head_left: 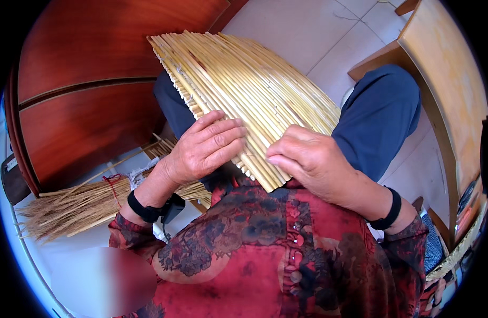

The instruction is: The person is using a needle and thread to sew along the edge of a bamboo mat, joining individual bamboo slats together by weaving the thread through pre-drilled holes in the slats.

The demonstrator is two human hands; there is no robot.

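A mat of straw-yellow stalks (265, 87), laid side by side in a row, rests across my lap and slants away from me. My left hand (209, 146) lies over its left edge near the close end, fingers together on top of the stalks; the thumb is hidden. My right hand (305, 156) is closed in a pinch against the mat's near right part, thumb pressed toward the curled fingers. What it pinches, if anything, is too small to make out. Short cut stalk ends and bits of pale thread show along the left edge.
To my left a bundle of brushy dried stalks (69, 209), tied with red string (112, 185), lies beside a reddish-brown wooden cabinet (90, 58). A light wooden piece of furniture (440, 69) stands at right. Pale floor tiles (291, 26) show beyond the mat.
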